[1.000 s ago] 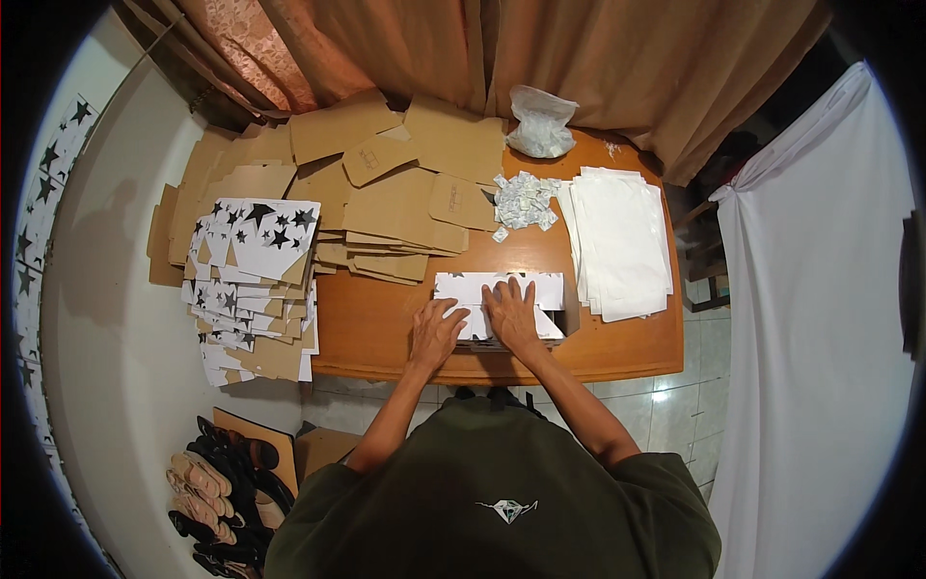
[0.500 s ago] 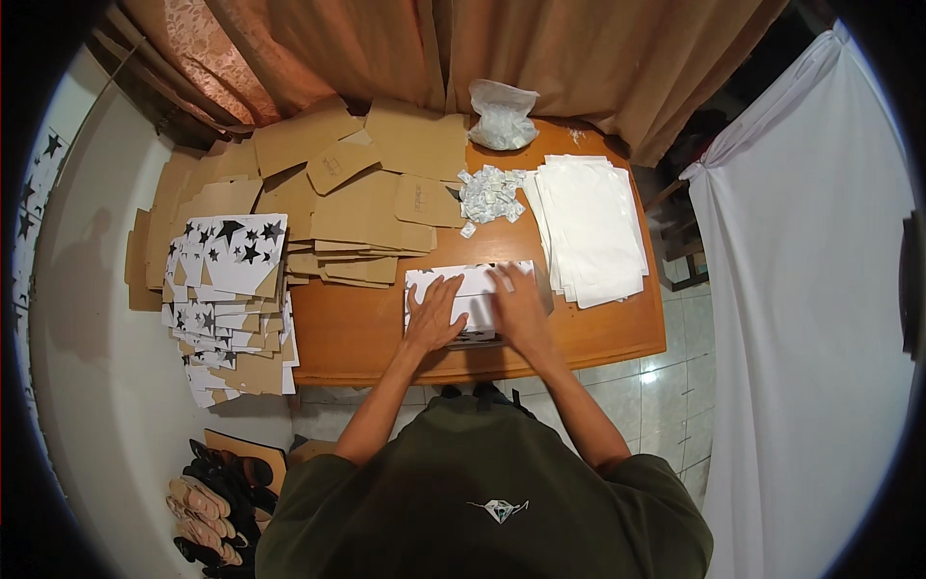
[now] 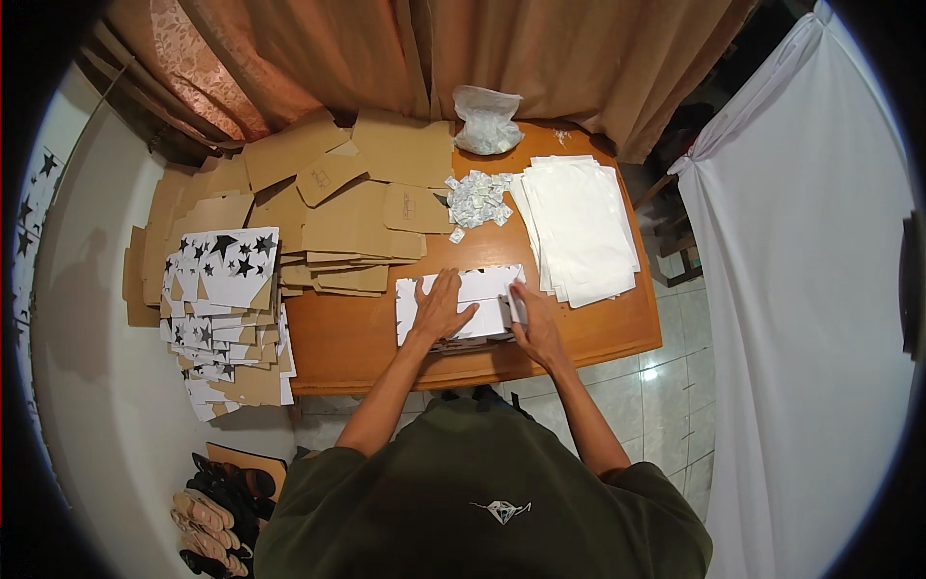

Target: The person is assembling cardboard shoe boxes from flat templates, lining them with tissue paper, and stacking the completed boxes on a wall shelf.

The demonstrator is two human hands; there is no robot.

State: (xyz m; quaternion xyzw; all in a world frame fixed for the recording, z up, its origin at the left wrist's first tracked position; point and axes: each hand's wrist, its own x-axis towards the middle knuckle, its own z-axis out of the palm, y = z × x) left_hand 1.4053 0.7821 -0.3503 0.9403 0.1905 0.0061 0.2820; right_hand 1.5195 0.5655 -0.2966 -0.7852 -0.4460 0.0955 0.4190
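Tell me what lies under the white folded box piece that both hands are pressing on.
Under the white box piece a thin dark edge of more flat pieces shows at its near side, resting on the wooden table. The left hand and right hand cover part of it; how many pieces lie beneath is hidden.

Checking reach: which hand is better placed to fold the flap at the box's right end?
Right, probably. The right hand already touches the right end of the white box; the left hand lies flat on its middle.

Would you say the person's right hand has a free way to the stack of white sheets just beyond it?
Probably yes: the right hand rests at the white box's right end, and the stack of white sheets lies right beside it with only bare table between.
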